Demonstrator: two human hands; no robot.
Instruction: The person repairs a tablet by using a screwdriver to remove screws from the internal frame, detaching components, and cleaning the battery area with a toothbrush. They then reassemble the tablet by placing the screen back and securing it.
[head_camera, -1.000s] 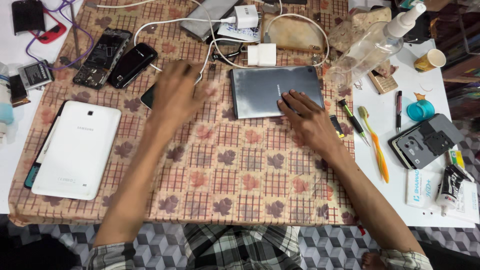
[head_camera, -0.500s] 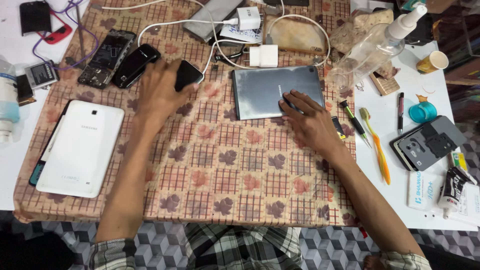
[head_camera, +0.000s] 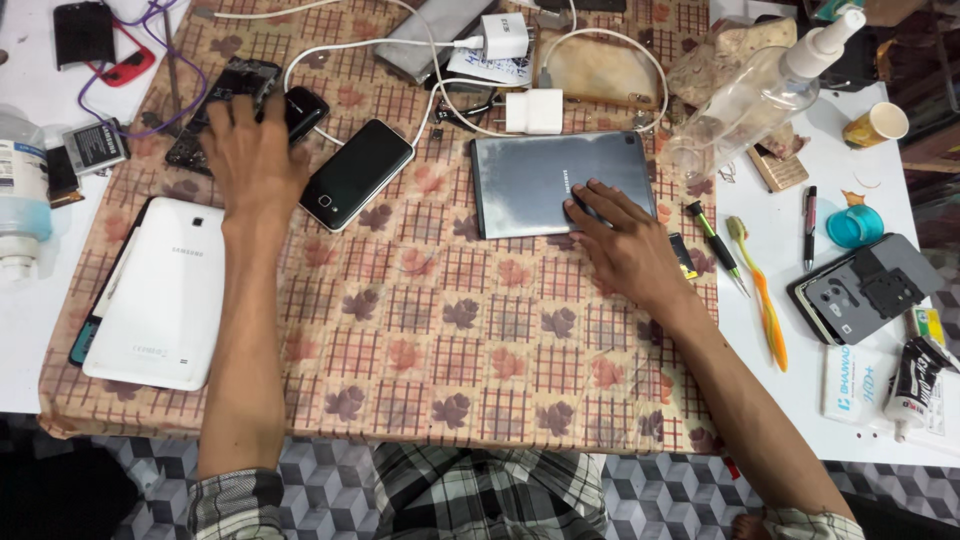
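Grey tablet (head_camera: 545, 183), back side up, lay on the patterned cloth (head_camera: 420, 340) over the desk (head_camera: 800, 250); right hand (head_camera: 622, 238) rested flat on its lower right corner, fingers spread, grasping nothing. Farther off, left hand (head_camera: 250, 150) lay open, palm down, across two dark phones (head_camera: 225, 100), beside a black phone (head_camera: 357, 174).

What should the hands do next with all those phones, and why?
Probably the left hand should close around the small black phone under its fingertips and lift it. The right hand already rests flat on the grey tablet, steadying it.
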